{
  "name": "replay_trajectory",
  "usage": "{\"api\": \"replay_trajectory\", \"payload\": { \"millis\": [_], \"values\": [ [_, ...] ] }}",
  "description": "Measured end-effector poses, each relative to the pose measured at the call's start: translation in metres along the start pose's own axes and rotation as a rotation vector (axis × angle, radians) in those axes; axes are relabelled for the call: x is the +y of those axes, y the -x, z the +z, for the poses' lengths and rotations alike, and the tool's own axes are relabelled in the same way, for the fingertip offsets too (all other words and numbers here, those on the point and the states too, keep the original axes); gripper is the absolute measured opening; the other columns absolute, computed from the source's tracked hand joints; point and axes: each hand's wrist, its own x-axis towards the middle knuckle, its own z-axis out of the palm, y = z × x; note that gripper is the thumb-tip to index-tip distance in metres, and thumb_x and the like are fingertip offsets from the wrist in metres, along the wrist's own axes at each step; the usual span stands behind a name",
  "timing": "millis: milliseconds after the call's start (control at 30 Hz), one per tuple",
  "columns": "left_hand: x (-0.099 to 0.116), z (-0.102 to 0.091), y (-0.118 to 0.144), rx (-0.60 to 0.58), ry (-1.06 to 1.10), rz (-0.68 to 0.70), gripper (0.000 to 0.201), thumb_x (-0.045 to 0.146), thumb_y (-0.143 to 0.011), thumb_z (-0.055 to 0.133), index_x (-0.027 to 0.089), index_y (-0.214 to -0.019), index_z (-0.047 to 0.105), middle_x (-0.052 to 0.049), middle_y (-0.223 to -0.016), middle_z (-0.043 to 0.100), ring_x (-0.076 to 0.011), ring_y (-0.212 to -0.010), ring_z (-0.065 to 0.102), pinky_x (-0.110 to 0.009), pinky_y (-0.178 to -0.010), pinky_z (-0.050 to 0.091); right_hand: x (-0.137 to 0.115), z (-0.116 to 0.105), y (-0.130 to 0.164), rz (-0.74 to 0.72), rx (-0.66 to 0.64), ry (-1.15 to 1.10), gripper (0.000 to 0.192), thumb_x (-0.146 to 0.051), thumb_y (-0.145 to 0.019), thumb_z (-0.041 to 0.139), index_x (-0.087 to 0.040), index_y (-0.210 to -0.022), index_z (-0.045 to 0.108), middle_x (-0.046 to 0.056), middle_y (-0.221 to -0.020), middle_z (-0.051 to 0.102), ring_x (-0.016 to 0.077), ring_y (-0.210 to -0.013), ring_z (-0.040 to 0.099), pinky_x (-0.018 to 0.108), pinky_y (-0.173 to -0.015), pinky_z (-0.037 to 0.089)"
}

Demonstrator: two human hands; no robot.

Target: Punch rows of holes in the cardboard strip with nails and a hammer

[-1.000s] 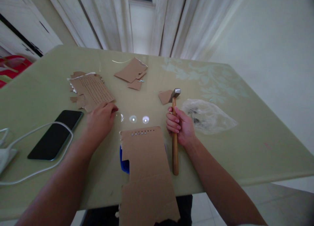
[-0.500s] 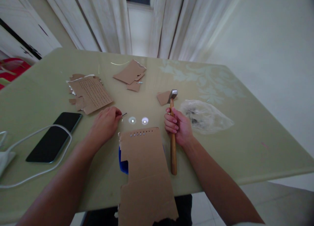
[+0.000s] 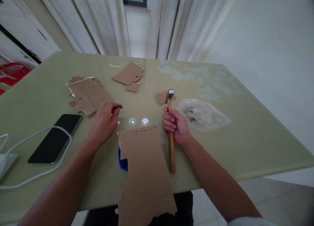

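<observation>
My right hand [image 3: 177, 125] is wrapped around the wooden handle of a hammer [image 3: 172, 154], held upright with its metal head at the top. Between the thumb and fingertips of my left hand [image 3: 106, 118] is a small dark nail [image 3: 121, 104], its end poking out past the fingers. Below and between the hands lies a torn-edged piece of cardboard [image 3: 144, 167]. Near its far edge runs a row of small holes, with several silvery nail heads [image 3: 136, 133] in the left part. A blue object [image 3: 122, 160] shows partly from beneath the cardboard, mostly hidden.
A perforated cardboard stack [image 3: 89, 93] lies left of centre, with more cardboard scraps [image 3: 129, 74] farther back. A clear plastic bag [image 3: 203, 116] with dark bits inside is at right. A phone [image 3: 55, 139] and white cable [image 3: 31, 178] are at left on the table [image 3: 245, 144].
My left hand has shifted slightly away from me, and the nail has turned from pointing right to pointing more upward. The right hand keeps its grip on the hammer. The view has shifted a little.
</observation>
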Motion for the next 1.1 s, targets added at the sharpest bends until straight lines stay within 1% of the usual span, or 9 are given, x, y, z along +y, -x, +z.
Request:
{"api": "replay_trajectory", "payload": {
  "millis": [100,167,233,333,433,533,700,900,1100],
  "values": [
    [0.022,-0.014,0.006,0.007,0.361,-0.018,0.029,0.050,-0.097,0.071,0.022,-0.103,0.074,-0.003,-0.090,0.076,-0.0202,-0.075,0.068,-0.033,-0.069,0.057,0.000,0.002,0.000,0.003,0.014,-0.004,0.022,-0.028,-0.096,0.079,-0.020,-0.094,0.059,-0.015,-0.059,0.034,0.0037,-0.039,0.020,0.013,-0.032,0.022],
    [0.040,-0.024,0.015,0.018,0.492,0.046,0.024,0.047,-0.096,0.077,0.023,-0.097,0.075,-0.001,-0.086,0.077,-0.0180,-0.074,0.069,-0.030,-0.070,0.057,0.001,0.003,0.001,0.014,0.025,-0.010,0.023,-0.028,-0.096,0.080,-0.021,-0.093,0.057,-0.015,-0.059,0.033,0.0038,-0.038,0.021,0.013,-0.032,0.022],
    [0.055,-0.032,0.025,-0.004,0.527,0.155,0.017,0.039,-0.101,0.073,0.023,-0.095,0.079,-0.002,-0.088,0.080,-0.0177,-0.079,0.073,-0.029,-0.074,0.059,0.001,0.004,0.001,0.026,0.028,-0.019,0.025,-0.028,-0.096,0.080,-0.021,-0.092,0.056,-0.015,-0.059,0.033,0.0037,-0.038,0.022,0.013,-0.033,0.022],
    [0.068,-0.035,0.036,-0.110,0.456,0.275,0.016,0.033,-0.104,0.070,0.024,-0.105,0.083,-0.005,-0.098,0.084,-0.0184,-0.087,0.075,-0.029,-0.075,0.059,0.002,0.006,0.002,0.034,0.022,-0.024,0.025,-0.028,-0.096,0.081,-0.021,-0.092,0.057,-0.015,-0.059,0.035,0.0036,-0.039,0.023,0.013,-0.033,0.023],
    [0.072,-0.030,0.041,-0.133,0.367,0.278,0.017,0.034,-0.103,0.072,0.024,-0.113,0.082,-0.005,-0.099,0.084,-0.0160,-0.078,0.071,-0.027,-0.065,0.056,0.003,0.007,0.002,0.033,0.016,-0.021,0.024,-0.028,-0.096,0.081,-0.020,-0.091,0.059,-0.014,-0.058,0.035,0.0033,-0.039,0.023,0.013,-0.033,0.024],
    [0.072,-0.026,0.041,-0.110,0.325,0.306,0.015,0.034,-0.102,0.074,0.023,-0.107,0.083,-0.004,-0.093,0.083,-0.0137,-0.069,0.066,-0.025,-0.059,0.051,0.003,0.008,0.002,0.035,0.019,-0.018,0.024,-0.028,-0.096,0.080,-0.020,-0.090,0.058,-0.014,-0.058,0.035,0.0035,-0.039,0.022,0.013,-0.032,0.023],
    [0.072,-0.027,0.041,-0.145,0.311,0.354,0.013,0.033,-0.103,0.074,0.024,-0.104,0.083,-0.001,-0.086,0.079,-0.0112,-0.061,0.060,-0.025,-0.056,0.047,0.003,0.006,0.001,0.041,0.011,-0.015,0.025,-0.029,-0.096,0.081,-0.021,-0.090,0.058,-0.014,-0.057,0.035,0.0038,-0.039,0.021,0.013,-0.033,0.023],
    [0.071,-0.027,0.041,-0.173,0.321,0.361,0.012,0.030,-0.103,0.073,0.024,-0.106,0.083,-0.001,-0.086,0.078,-0.0114,-0.062,0.061,-0.026,-0.057,0.048,0.005,0.003,0.000,0.017,-0.038,-0.004,0.023,-0.029,-0.094,0.082,-0.018,-0.090,0.062,-0.014,-0.057,0.037,0.0032,-0.040,0.021,0.013,-0.033,0.025],
    [0.072,-0.026,0.042,-0.163,0.335,0.364,0.011,0.030,-0.104,0.073,0.024,-0.105,0.083,-0.002,-0.089,0.079,-0.0121,-0.064,0.062,-0.025,-0.055,0.047,0.006,0.003,0.000,0.035,-0.019,-0.030,0.024,-0.029,-0.097,0.080,-0.020,-0.091,0.059,-0.014,-0.058,0.034,0.0039,-0.039,0.022,0.013,-0.033,0.024]
  ]
}}
